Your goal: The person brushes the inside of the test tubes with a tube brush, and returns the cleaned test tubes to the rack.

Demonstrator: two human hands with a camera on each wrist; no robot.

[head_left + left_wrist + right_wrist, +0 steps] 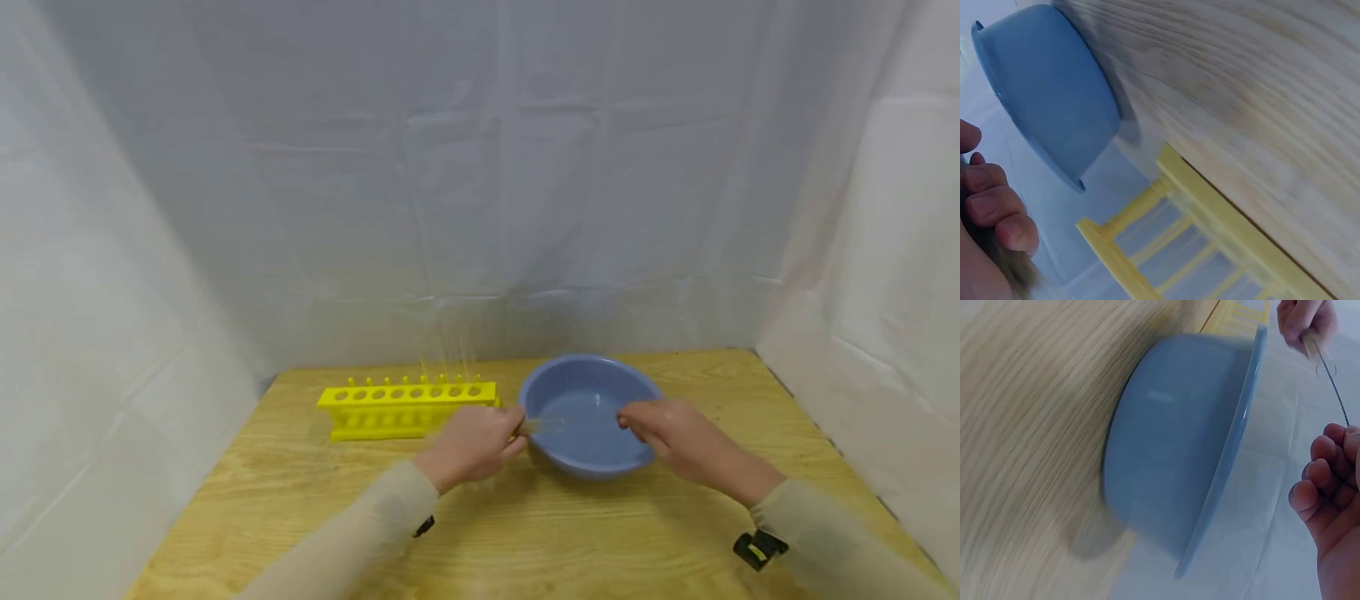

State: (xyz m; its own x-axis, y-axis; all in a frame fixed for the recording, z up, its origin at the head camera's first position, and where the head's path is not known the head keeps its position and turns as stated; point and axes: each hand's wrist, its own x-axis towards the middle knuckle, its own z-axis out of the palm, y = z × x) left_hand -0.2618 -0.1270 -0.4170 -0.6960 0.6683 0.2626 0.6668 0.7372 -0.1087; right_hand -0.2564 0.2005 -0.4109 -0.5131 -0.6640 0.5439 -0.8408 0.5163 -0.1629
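Note:
My left hand (476, 437) grips a clear glass test tube (546, 425), its mouth pointing right over the left rim of a blue basin (588, 471). Opposite, above the basin's right side, my right hand (678, 433) pinches the thin twisted wire handle (1337, 390) of a test tube brush, which runs into the tube's mouth. Brown bristles (1010, 265) show beside my curled left fingers (992, 206) in the left wrist view. Most of the tube is hidden inside my left hand.
Left of the basin stands a yellow test tube rack (367, 434) with a row of holes and pegs. Several clear tubes (446, 358) stand up at its right end, faint against the white sheet (450, 208). All rest on a wooden table (570, 550).

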